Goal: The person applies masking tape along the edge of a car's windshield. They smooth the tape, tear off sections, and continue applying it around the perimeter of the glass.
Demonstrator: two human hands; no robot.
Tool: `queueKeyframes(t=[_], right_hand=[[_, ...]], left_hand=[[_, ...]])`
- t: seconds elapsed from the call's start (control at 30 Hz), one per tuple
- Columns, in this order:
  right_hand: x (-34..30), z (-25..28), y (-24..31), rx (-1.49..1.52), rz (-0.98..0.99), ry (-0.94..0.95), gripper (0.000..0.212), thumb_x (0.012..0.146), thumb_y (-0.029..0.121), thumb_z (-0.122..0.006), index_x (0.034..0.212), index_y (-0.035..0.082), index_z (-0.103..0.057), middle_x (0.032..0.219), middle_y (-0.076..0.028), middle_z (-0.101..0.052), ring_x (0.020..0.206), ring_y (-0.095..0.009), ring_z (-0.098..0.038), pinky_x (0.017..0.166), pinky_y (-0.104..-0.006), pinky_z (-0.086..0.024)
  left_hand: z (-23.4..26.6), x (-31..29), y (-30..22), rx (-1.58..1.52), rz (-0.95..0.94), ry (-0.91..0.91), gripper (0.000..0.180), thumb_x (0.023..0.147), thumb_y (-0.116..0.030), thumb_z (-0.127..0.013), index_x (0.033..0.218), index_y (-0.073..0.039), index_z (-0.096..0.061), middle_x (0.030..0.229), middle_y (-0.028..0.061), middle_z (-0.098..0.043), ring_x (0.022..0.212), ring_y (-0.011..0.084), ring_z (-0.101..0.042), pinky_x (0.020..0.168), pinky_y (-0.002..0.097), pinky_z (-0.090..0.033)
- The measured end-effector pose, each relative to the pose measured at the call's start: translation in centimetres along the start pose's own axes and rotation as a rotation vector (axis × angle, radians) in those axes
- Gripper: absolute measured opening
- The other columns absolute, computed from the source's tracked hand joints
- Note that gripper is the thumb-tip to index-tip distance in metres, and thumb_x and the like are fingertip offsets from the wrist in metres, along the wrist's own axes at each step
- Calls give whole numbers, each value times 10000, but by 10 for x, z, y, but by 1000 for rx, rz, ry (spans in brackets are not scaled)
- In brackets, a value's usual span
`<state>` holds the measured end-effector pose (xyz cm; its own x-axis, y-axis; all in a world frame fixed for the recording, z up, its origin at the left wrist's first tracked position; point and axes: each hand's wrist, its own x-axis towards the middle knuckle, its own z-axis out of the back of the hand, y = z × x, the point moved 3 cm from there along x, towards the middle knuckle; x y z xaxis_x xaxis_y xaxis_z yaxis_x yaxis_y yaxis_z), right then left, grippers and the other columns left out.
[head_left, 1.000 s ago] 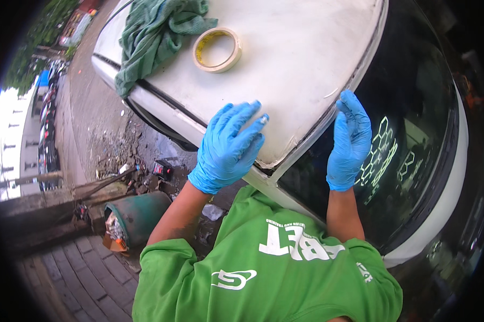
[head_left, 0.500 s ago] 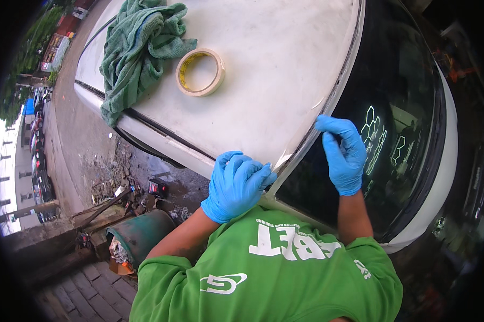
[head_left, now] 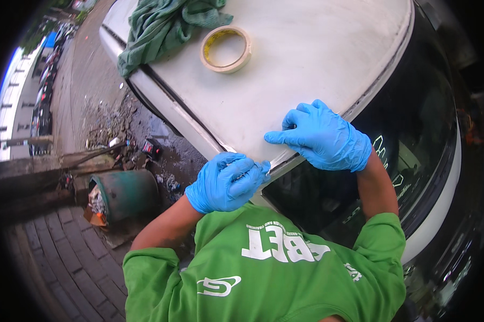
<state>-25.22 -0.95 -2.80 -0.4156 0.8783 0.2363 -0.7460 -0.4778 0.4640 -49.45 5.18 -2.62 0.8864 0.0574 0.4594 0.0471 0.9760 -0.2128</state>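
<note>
Both of my hands wear blue gloves. My left hand is closed at the near corner of the white car roof, its fingers bent together, and what lies in them is hidden. To its right, my right hand rests over the roof's edge beside the dark glass. Its thumb stretches left across the white paint and the fingers are apart, partly curled. A pale strip shows along the edge between the hands. Farther back on the roof lies a roll of masking tape.
A crumpled green towel lies on the roof at the far left, beside the dark seam. Below on the left are a tipped green bin with litter, rubble, wet ground and paving. Parked cars line the road.
My right hand has come down from above the glass onto the roof edge, its thumb now stretched left. My left hand stays at the corner. The whole view has shifted.
</note>
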Motion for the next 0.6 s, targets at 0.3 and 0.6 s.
queueKeyframes(t=[0.3, 0.6], right_hand=[[-13, -9, 0, 75, 2, -123, 218, 887, 210, -679, 1091, 152, -728, 990, -66, -624, 984, -271, -588, 907, -419, -430], [-18, -16, -8, 192, 1, -238, 124, 774, 169, -780, 875, 186, -710, 910, -19, -610, 932, -249, -592, 872, -399, -415]], left_hand=[[-3, -11, -21, 219, -31, 15, 432, 734, -185, -894, 1132, -84, -759, 1038, -28, -646, 905, 166, -624, 755, 357, -488], [18, 5, -33, 115, 116, -17, 468, 711, -195, -849, 1153, -91, -736, 1066, -6, -633, 914, 194, -599, 849, 412, -458]])
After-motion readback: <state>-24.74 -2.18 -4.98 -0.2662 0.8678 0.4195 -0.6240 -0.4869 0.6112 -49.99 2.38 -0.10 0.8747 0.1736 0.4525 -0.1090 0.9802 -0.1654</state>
